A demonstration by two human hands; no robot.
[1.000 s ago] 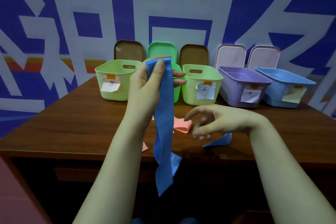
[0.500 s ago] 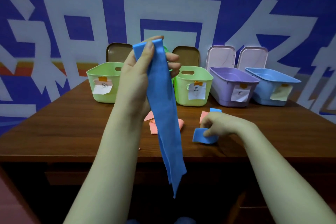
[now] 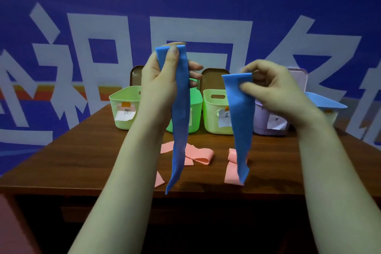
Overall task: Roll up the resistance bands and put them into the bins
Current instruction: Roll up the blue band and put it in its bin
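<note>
My left hand is raised above the table and pinches the top end of a blue resistance band, which hangs down flat past the table's front edge. To its right, my right hand pinches the top end of a second blue strip, also hanging. Whether the two strips join is hidden. Pink bands lie loose on the wooden table, another pink band under the right strip. A row of bins stands at the back: light green, green, light green, purple, blue.
Bin lids lean upright against the blue wall behind the bins, among them a brown lid. Paper labels are taped on the bin fronts. The table's front edge runs just below the hanging band tips.
My right hand has lifted a blue strip off the table up to chest height. My left hand stays raised with its band. The camera has tilted slightly.
</note>
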